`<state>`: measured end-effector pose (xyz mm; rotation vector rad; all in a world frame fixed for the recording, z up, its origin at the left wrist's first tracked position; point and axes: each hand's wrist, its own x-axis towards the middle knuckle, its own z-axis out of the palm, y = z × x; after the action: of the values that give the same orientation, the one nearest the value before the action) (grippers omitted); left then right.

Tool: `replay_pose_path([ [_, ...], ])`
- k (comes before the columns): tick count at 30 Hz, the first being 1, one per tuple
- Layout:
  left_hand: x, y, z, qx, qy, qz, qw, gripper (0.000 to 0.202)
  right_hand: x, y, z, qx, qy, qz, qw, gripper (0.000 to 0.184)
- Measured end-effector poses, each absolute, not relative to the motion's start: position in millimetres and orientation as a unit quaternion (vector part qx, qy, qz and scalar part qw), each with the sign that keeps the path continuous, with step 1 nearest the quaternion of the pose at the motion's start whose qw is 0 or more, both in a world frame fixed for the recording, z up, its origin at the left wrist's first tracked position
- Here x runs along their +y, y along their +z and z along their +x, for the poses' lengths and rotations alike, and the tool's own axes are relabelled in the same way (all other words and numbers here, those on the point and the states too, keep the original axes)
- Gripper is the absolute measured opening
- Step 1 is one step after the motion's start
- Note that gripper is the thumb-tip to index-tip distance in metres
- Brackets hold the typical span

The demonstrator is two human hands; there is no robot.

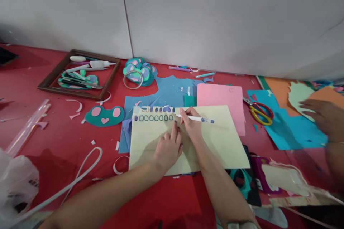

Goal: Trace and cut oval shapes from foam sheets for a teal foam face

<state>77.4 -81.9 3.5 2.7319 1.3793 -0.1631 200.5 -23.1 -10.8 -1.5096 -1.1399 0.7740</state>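
Observation:
My right hand [191, 123] grips a white pen [197, 118] with a blue-purple end, its tip at the top of a pale yellow sheet [215, 143]. A row of small outlined rounded shapes [156, 118] runs along the sheet's upper edge, with a purple one at the left end. My left hand [169, 146] lies on the sheet just below the row, fingers stretched and apart, holding nothing. Behind the sheet are a blue foam-like piece [169, 87] with a ragged edge and a pink sheet [220, 96].
At left lie a green mask-like cutout [104, 116] and a brown frame [104, 86] around pens and cutters. A tape roll [133, 79] leans on stacked cutouts [141, 68]. Scissors [259, 111] lie right. Another person's hand [317, 114] touches paper there. A white cable [70, 186] crosses the front left.

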Motion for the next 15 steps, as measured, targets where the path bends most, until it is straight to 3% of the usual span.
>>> replay_pose_path([
  [15, -83.8, 3.0, 77.9, 0.452, -0.063, 0.889, 0.033, 0.048, -21.6, -15.0, 202.1, -0.468, 0.337, -0.639, 0.509, 0.038],
])
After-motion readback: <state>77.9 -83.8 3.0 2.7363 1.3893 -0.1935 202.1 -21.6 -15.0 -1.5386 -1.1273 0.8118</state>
